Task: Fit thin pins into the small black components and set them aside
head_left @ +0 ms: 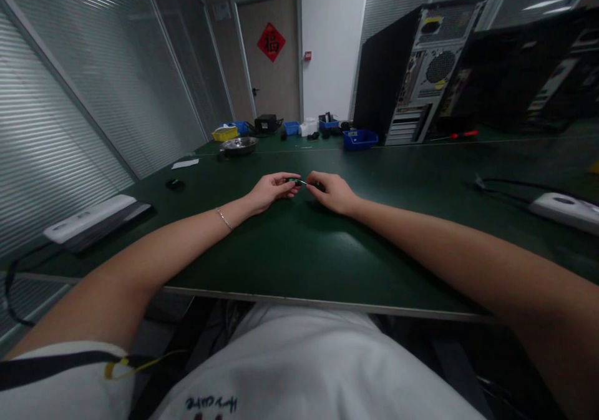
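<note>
Both my hands rest together on the dark green table, far out in front of me. My left hand, with a thin bracelet on the wrist, pinches a small dark part between thumb and fingers. My right hand is closed with its fingertips at the other end of that part, where a thin light pin or wire shows. The part is too small to name.
A white power strip lies at the left, another with a black cable at the right. At the back stand computer towers, a blue bin, a metal bowl, a yellow bin, a red-handled screwdriver. A small black object lies left.
</note>
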Tool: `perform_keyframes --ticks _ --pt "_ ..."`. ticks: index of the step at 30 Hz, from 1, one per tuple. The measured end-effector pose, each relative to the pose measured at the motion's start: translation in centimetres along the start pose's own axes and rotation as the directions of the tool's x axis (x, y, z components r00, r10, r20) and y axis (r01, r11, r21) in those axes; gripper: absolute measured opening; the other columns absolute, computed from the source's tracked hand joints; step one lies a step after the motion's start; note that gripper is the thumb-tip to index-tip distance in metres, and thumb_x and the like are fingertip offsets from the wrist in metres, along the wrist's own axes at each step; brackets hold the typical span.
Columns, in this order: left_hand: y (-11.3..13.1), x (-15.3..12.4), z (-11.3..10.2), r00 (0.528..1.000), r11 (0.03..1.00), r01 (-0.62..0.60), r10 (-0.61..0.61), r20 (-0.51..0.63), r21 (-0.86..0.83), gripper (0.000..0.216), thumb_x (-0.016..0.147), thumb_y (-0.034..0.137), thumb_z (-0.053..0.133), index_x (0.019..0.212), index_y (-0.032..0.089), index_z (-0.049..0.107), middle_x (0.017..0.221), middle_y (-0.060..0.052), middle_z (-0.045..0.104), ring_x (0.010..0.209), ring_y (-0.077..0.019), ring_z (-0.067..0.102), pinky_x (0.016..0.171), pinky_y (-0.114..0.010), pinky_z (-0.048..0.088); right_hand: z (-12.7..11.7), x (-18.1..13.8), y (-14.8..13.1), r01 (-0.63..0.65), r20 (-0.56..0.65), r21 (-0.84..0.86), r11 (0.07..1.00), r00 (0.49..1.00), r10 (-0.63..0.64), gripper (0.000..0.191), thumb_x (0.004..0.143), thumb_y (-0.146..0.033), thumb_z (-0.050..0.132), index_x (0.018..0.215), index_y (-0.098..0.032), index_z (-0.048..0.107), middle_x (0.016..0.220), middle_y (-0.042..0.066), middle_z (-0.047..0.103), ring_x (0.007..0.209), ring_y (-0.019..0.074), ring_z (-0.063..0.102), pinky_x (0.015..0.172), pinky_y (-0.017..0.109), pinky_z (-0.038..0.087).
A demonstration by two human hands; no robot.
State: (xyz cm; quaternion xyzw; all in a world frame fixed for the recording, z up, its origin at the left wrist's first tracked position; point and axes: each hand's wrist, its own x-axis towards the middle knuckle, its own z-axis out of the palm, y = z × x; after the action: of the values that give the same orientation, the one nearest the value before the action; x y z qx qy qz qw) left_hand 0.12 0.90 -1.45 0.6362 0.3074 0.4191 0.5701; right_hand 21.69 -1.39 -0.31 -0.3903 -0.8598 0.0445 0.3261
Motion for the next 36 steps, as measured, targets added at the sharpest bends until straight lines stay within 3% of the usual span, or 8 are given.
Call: perform_keyframes --ticks 12,36 --pt "0.6 -0.5 0.0 0.999 0.993 -0.039 0.041 -0.011 0.112 0.036 0.074 0.021 0.07 0.109 0.015 0.065 0.096 -0.009 0.066 0.085 -0.0159 0.063 0.074 -0.028 0.05 -0.1 0.2 0.4 0.03 0.039 0.103 0.994 0.999 -0.034 0.02 0.086 -0.033 0.048 0.093 -0.019 0.062 0.083 0.003 0.064 0.07 0.0151 0.053 0.062 0.026 0.036" --pt "1.2 -0.8 -0.5 0.994 0.994 0.107 -0.107 0.002 -0.011 0.028 0.072 0.01 0.067 0.1 0.012 0.069 0.092 -0.011 0.068 0.076 -0.0146 0.063 0.074 -0.029 0.049 -0.3 0.2 0.2 0.096 0.093 0.209 0.973 0.989 -0.117 0.022 0.086 -0.033 0.049 0.094 -0.017 0.062 0.083 0.003 0.063 0.07 0.0141 0.052 0.062 0.025 0.036"
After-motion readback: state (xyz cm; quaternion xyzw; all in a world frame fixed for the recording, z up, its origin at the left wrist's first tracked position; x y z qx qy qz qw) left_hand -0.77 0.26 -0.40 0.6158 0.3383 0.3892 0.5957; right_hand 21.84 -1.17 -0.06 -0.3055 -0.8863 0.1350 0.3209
